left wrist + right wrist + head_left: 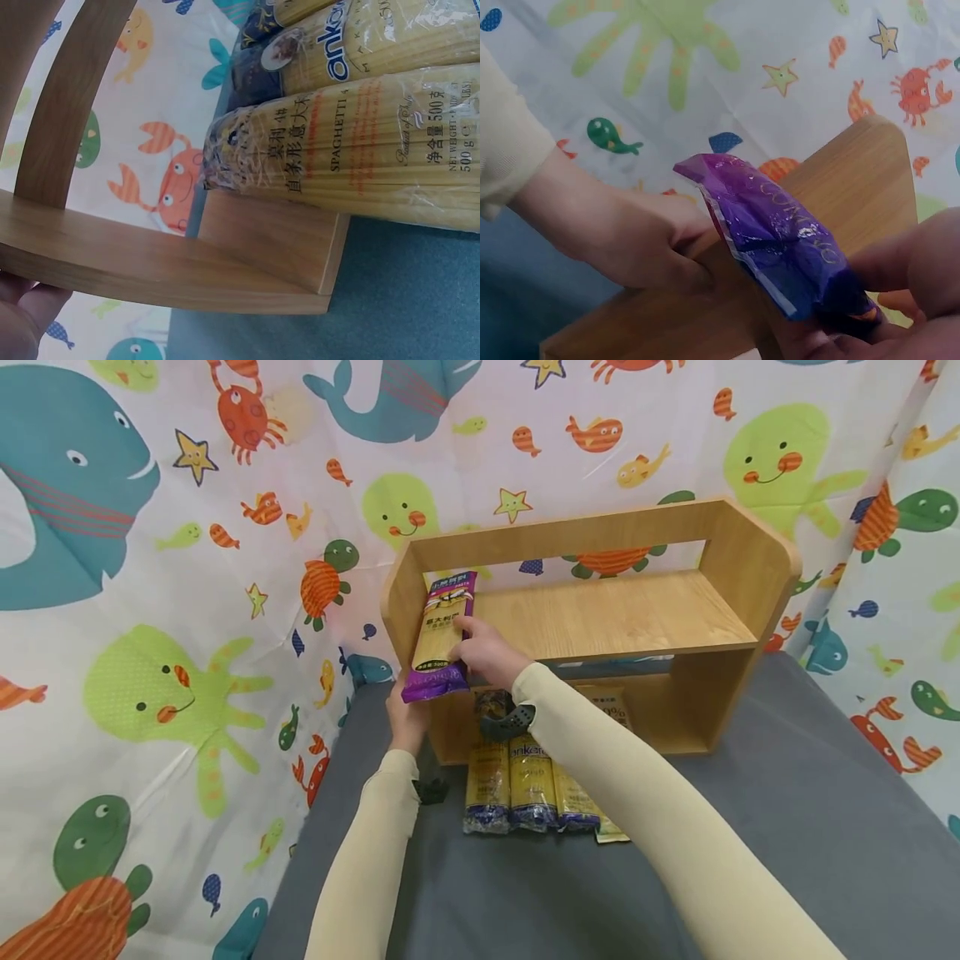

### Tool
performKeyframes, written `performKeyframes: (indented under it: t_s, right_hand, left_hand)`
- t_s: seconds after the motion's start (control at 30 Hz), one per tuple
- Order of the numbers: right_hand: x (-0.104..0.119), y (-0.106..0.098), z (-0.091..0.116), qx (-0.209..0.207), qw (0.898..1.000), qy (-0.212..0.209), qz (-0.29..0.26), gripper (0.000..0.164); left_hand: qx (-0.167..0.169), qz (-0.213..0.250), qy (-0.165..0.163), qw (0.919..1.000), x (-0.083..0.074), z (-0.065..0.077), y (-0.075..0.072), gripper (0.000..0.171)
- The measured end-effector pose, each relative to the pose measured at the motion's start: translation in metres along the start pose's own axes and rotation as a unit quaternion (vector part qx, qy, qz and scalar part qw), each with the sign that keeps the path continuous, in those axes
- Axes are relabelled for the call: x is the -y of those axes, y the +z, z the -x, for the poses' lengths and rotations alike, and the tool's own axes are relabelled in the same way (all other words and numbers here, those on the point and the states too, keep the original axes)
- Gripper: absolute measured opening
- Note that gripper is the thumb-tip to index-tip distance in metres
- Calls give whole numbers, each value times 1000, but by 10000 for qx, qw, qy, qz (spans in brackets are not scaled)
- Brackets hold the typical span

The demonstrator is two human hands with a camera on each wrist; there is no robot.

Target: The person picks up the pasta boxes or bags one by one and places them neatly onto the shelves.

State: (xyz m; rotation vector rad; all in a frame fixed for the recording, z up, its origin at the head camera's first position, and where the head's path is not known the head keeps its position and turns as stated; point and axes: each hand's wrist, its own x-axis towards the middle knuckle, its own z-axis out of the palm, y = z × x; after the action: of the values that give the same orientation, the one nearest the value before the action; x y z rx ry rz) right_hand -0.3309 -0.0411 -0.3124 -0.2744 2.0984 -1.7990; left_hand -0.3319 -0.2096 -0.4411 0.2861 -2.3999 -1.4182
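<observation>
A purple and yellow packet of pasta leans at the left end of the upper board of a wooden shelf, its purple end jutting past the front edge. My right hand grips the packet along its right side; in the right wrist view, fingers and thumb pinch it near the crinkled purple end. My left hand holds the front edge of the shelf's left side panel, below the packet.
Several clear-wrapped spaghetti packets lie side by side in the lower compartment, their ends sticking out onto the grey tabletop. A pale packet is beside them, partly behind my right sleeve. A cloth printed with sea animals hangs behind and beside the shelf.
</observation>
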Motion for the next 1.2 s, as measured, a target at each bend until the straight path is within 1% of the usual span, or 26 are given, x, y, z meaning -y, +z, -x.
performKeyframes:
  t_s: [0.13, 0.17, 0.3, 0.37, 0.5, 0.6, 0.67, 0.77, 0.87, 0.93, 1.03, 1.13, 1.2]
  right_hand:
    - [2, 0, -2, 14, 9988, -67, 478, 81]
    - [2, 0, -2, 11, 9980, -98, 624, 83]
    - [0, -3, 2, -60, 9918, -346, 1228, 87]
    - [-3, -8, 7, -111, 9896, -469, 1356, 86]
    - [-14, -27, 26, -283, 9905, -612, 1197, 75]
    - [-24, -50, 48, -475, 9876, -826, 1244, 63]
    - [-31, -69, 66, -534, 9851, -982, 1306, 56]
    - [-48, -101, 91, -607, 9811, -1068, 1494, 46]
    - [-73, -135, 110, -821, 9759, -916, 1800, 41]
    - [-93, -159, 121, -1007, 9727, -766, 1948, 41]
    - [-123, -190, 134, -1328, 9682, -465, 2068, 47]
    - [-150, -214, 144, -1555, 9672, -112, 2005, 52]
    - [-166, -224, 149, -1618, 9665, 124, 1987, 55]
  left_hand:
    - [30, 190, -236, 9995, -1, -1, 1, 54]
    - [27, 202, -253, 9995, -1, -1, 1, 54]
    - [-57, -7, -124, 9999, -1, -1, 2, 50]
    - [-83, 6, -114, 9999, -1, 0, 3, 49]
    - [-30, 207, -253, 9995, 0, 2, 3, 51]
    - [27, 170, -270, 9995, -1, 1, 2, 54]
    - [60, 187, -260, 9995, -2, 1, 1, 57]
    - [63, 215, -224, 9995, -1, 0, -2, 56]
    - [-20, 119, -116, 9999, 0, -2, -5, 52]
    - [-59, 37, -63, 10000, 0, -4, -6, 52]
    - [12, 99, -91, 9999, -3, -5, -5, 57]
    - [108, 139, -157, 9997, -5, -4, -3, 61]
    - [113, 124, -204, 9997, -2, -4, -1, 60]
